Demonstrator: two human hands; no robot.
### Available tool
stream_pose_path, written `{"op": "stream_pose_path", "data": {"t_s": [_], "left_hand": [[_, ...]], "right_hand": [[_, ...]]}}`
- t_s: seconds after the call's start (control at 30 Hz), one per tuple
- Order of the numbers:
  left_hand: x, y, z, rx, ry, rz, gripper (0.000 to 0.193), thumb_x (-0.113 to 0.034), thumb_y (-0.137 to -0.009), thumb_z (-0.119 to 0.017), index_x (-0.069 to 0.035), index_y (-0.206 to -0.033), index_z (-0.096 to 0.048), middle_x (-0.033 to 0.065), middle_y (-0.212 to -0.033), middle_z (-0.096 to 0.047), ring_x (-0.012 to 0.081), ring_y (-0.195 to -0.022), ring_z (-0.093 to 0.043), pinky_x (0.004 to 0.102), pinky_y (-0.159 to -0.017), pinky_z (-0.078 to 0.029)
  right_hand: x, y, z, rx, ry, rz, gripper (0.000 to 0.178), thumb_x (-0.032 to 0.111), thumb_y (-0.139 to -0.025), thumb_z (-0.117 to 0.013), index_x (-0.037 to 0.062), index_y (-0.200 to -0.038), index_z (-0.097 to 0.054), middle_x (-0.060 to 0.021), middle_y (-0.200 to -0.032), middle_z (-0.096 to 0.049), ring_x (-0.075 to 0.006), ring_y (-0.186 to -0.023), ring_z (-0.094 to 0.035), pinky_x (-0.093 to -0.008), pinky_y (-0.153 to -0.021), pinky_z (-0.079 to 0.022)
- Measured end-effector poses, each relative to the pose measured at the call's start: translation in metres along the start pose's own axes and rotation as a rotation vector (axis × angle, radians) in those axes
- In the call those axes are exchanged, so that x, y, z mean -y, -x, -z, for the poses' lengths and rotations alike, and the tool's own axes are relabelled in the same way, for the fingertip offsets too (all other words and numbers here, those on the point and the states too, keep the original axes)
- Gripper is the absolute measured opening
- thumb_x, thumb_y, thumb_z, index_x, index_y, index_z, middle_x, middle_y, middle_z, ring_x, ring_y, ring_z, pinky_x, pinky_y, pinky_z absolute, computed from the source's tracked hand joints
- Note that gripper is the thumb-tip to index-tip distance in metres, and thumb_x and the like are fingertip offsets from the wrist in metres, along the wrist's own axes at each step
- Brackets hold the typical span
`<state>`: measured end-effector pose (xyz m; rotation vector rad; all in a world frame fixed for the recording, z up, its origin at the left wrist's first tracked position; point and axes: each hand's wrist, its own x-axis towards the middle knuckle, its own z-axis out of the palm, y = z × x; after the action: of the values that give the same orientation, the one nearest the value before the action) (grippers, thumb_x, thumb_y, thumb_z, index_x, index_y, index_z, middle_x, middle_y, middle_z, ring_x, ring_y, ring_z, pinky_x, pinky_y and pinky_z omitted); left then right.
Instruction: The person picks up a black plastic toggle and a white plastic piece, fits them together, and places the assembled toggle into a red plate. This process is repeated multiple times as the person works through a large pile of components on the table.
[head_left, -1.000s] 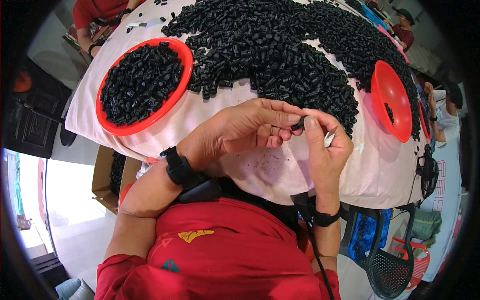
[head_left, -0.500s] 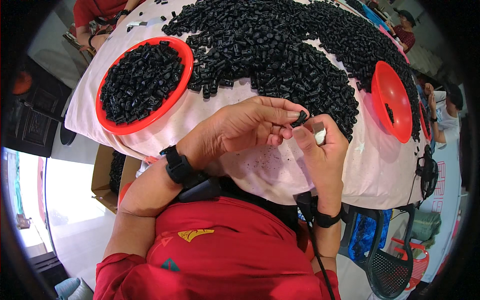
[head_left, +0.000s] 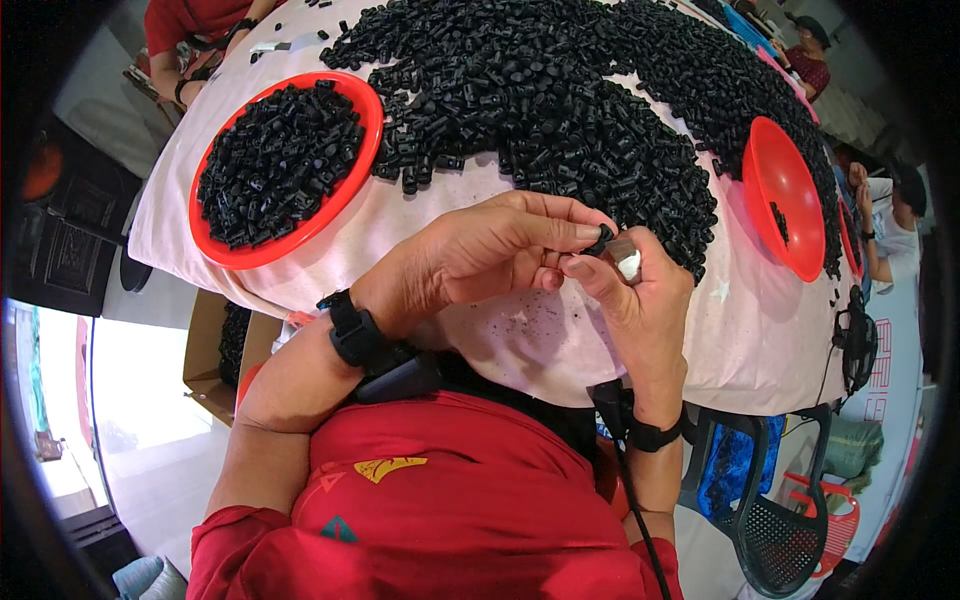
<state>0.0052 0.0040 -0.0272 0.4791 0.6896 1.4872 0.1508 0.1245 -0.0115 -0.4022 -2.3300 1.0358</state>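
Between thumb and fingertips, my left hand (head_left: 475, 248) pinches a small black plastic piece (head_left: 601, 240). My right hand (head_left: 645, 305) is closed on a small blade (head_left: 621, 248) with a white wrapped grip (head_left: 629, 265). The blade is right beside the piece, and my right thumb comes up close under it; whether the edge touches is too small to tell. Both hands are over the near part of the pale cloth-covered table (head_left: 740, 365). Beyond them spreads a big heap of similar black pieces (head_left: 520, 90).
A red basin (head_left: 375, 140) full of black pieces stands at the left. Another red basin (head_left: 785, 200), tilted, has a few pieces inside. Co-workers (head_left: 890, 225) sit around the table. A grey chair (head_left: 780, 540) is at the lower right, a cardboard box (head_left: 207, 350) at the left.
My right hand has shifted slightly to the left and turned, bringing its thumb and the blade closer to the black piece. The left hand has barely moved.
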Motion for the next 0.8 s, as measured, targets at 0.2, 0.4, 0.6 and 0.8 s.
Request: {"op": "stream_pose_path", "data": {"t_s": [0.2,0.4,0.6,0.8], "left_hand": [[0.0007,0.0012,-0.0024,-0.013,-0.022,-0.01,0.029,-0.017,-0.093,-0.06,-0.003,-0.119,-0.057,0.0034,-0.097,-0.063,0.0078,-0.079,-0.057,0.0211,-0.064,-0.045],[0.0006,0.0,-0.0022,-0.004,-0.038,-0.006,0.029,-0.016,-0.093,-0.06,-0.002,-0.118,-0.057,0.0027,-0.097,-0.063,0.0072,-0.079,-0.057,0.0206,-0.064,-0.044],[0.0006,-0.0007,-0.001,-0.003,-0.067,-0.008,0.029,-0.016,-0.093,-0.059,-0.002,-0.118,-0.057,0.002,-0.097,-0.063,0.0062,-0.078,-0.056,0.0199,-0.063,-0.044],[0.002,0.0002,0.0011,0.001,-0.064,-0.008,0.029,-0.017,-0.093,-0.059,-0.001,-0.118,-0.058,0.0018,-0.097,-0.063,0.0061,-0.077,-0.056,0.0196,-0.063,-0.044]], "right_hand": [[-0.0014,0.0013,0.001,0.012,0.073,0.004,0.057,0.058,-0.074,-0.071,0.0036,-0.07,-0.056,-0.0069,-0.052,-0.056,-0.0172,-0.048,-0.06,-0.0287,-0.046,-0.044],[-0.0052,0.0007,-0.0015,-0.021,0.041,0.043,0.057,0.058,-0.074,-0.07,0.0035,-0.069,-0.056,-0.0068,-0.052,-0.056,-0.0175,-0.048,-0.06,-0.0294,-0.046,-0.044],[-0.0018,0.001,-0.0008,0.009,0.037,0.013,0.055,0.056,-0.075,-0.071,0.0033,-0.07,-0.058,-0.007,-0.052,-0.057,-0.0183,-0.047,-0.06,-0.0295,-0.045,-0.044],[-0.0017,0.0005,-0.0002,0.022,0.081,0.042,0.053,0.055,-0.076,-0.071,0.0034,-0.069,-0.059,-0.0066,-0.053,-0.058,-0.0168,-0.047,-0.059,-0.0289,-0.045,-0.044]]}}
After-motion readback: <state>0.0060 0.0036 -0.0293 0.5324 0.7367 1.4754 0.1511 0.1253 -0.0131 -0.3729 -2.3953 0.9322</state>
